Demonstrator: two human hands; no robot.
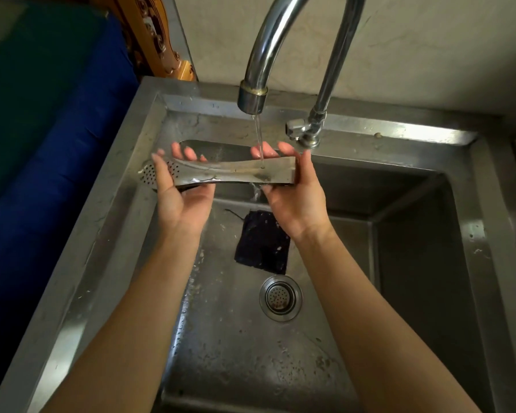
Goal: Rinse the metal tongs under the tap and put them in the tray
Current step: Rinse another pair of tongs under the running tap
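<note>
The metal tongs lie level across both my hands, above the steel sink. Their perforated flat end points left and their hinge end points right. My left hand grips the perforated end with its fingers wrapped behind the blade. My right hand holds the hinge end. A thin stream of water falls from the curved tap onto the tongs near my right hand and runs off below. No tray is in view.
A dark wet cloth lies on the sink floor beside the round drain strainer. The tap's handle and base stand on the back rim. Blue and green fabric lies left of the sink, with carved wood behind it.
</note>
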